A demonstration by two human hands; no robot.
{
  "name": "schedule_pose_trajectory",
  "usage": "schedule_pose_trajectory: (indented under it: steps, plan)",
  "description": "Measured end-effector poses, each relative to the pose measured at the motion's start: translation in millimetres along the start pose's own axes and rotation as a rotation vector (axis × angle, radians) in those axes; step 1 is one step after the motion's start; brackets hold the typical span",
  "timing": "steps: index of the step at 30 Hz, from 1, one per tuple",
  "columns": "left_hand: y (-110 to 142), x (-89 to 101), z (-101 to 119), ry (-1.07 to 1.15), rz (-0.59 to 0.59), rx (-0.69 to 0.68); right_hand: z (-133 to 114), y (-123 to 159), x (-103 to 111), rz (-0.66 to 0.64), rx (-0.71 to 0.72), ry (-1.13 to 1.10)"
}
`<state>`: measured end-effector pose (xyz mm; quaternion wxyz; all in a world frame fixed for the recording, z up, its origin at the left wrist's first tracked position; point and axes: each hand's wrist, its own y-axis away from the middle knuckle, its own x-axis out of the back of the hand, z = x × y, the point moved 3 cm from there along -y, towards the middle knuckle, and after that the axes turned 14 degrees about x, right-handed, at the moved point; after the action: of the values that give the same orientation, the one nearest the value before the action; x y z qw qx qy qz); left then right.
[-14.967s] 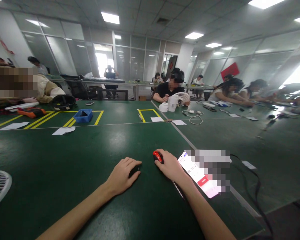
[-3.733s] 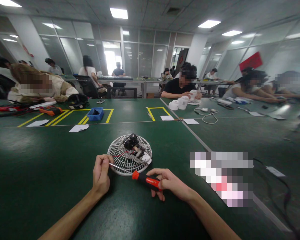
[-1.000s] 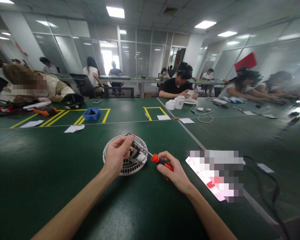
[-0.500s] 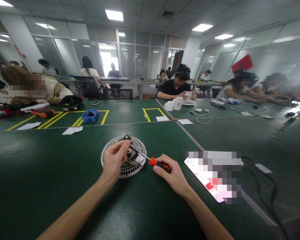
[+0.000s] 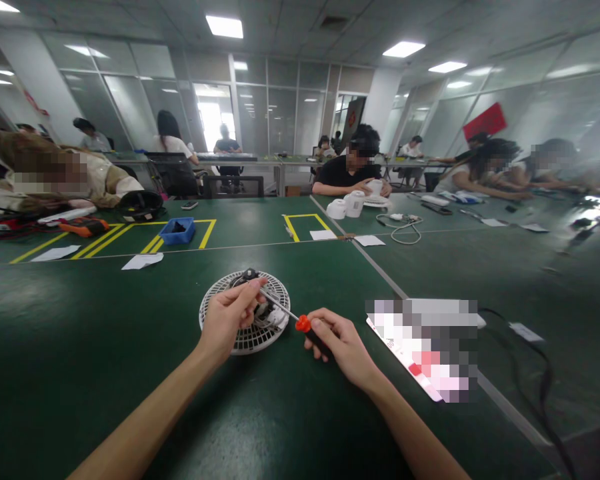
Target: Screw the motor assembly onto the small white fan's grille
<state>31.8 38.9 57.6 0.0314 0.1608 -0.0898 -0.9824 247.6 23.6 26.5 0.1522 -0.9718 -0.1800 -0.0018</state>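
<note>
A white fan grille [image 5: 247,345] lies on the green table in front of me, with a dark motor assembly [image 5: 250,274] and wiring on top. My right hand [image 5: 343,343] is wrapped round the red-and-black handle of a screwdriver [image 5: 304,324]. Its metal shaft slants up and left over the grille. My left hand [image 5: 225,320] is closed in a pinch at the shaft's tip, above the motor assembly. Whatever lies between those fingertips is too small or hidden to make out. The left hand also covers part of the grille and motor.
A lit phone [image 5: 405,353], partly blurred out, lies to my right beside a pale box [image 5: 445,312] with a black cable. Farther off are a blue bin [image 5: 177,231], paper slips [image 5: 143,261] and a white cable [image 5: 405,230]. Across the table a co-worker [image 5: 340,175] handles white parts.
Fifteen seconds ago the grille was not before me. Since 3.7 seconds ago, both hands have brought the screwdriver tip over the motor. In the last second, the right fingers have shifted on the handle.
</note>
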Motion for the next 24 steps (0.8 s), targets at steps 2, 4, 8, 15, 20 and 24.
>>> schedule_pose_trajectory:
  steps: [2,4,8,15,20,24]
  plan:
    - [1.3,3.7,4.7,-0.140,-0.044,-0.020,-1.7,0.1,2.8,0.016,0.006,-0.014]
    - [1.8,11.8,10.2,-0.285,0.014,-0.136,-5.7,0.1,8.1,0.045,0.025,0.008]
    - [0.8,32.7,16.8,-0.651,0.394,-0.610,-15.5,-1.0,20.6,0.079,0.040,0.201]
    - [-23.7,46.8,-9.6,-0.941,0.287,-0.552,-15.4,-2.5,25.9,-0.024,-0.078,0.321]
    - [-16.4,50.4,-10.7,-0.892,0.337,-0.526,-14.5,-0.9,28.3,-0.062,-0.106,0.351]
    - [-3.3,53.9,-13.2,-0.879,0.364,-0.558,-13.7,0.2,29.9,-0.084,-0.111,0.347]
